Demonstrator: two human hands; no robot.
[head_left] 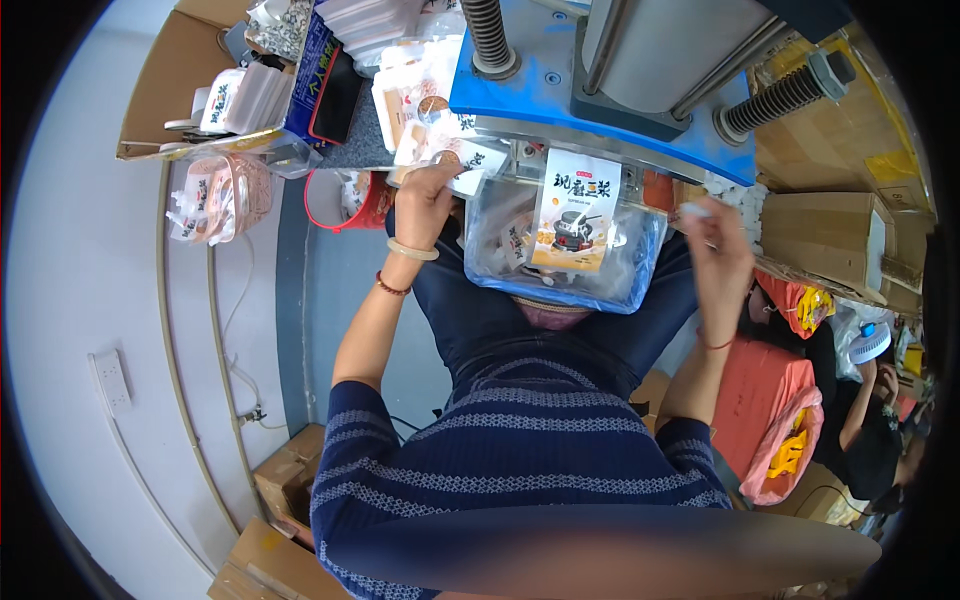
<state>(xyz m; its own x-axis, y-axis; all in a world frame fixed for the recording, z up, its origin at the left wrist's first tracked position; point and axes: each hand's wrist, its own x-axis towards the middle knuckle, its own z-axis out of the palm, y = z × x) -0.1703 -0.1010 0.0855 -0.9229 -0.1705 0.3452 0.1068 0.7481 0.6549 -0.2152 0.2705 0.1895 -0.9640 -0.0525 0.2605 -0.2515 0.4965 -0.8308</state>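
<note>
A small clear packet (462, 165) is pinched at the blue press (560, 95) by the fingers of the left hand (425, 205). A small white piece (692, 211) is pinched by the right hand (722, 255). A printed pouch (578, 212) stands in the clear plastic bin (560, 265) on the lap.

My left hand (425, 200) is pressing against small white packets (440, 150) at the edge of the blue press (560, 90), which is blocking everything ahead and above. My right hand (718, 245) is hovering in open air beside the clear bag (560, 260) that is filling my lap. Cardboard boxes (830, 230) are crowding the right; a red basket (350, 200) is closing in the left.
</note>
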